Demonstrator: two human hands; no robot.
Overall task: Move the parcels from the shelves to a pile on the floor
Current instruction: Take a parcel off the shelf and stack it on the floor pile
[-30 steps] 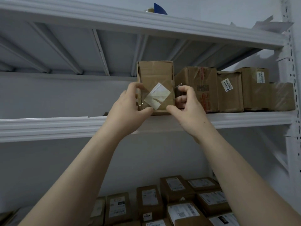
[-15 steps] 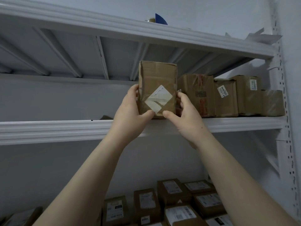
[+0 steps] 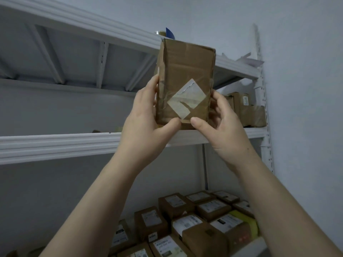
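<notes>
- The left hand [image 3: 148, 115] and right hand [image 3: 222, 123] hold one brown cardboard parcel [image 3: 185, 71] upright between them. Each grip is clamped on it, fingers along a side and thumbs pressed against the lower front.
- The parcel sits just above the front lip of the middle shelf [image 3: 55, 143]. It looks lifted clear, though I cannot tell whether it touches the lip.
- The step in hand looks like taking the parcel off the shelf. Next it likely has to be drawn back past the lip, lowered, and carried to the floor, which is out of view.
- Its white label [image 3: 185, 101] sits cornerwise under clear tape, partly torn, with no readable writing.
- Below, the lower shelf parcels [image 3: 174, 203] lie packed together, one wrapped in yellow. They carry white printed labels with what look like barcodes, too small to read.
- Farther right on the middle shelf, the remaining parcels [image 3: 246, 110] stand in a row. One has a small label with print too blurred to read.
- Farthest up, the upper shelf [image 3: 92, 19] carries a blue object [image 3: 169, 33] and loose papers [image 3: 248, 59].
</notes>
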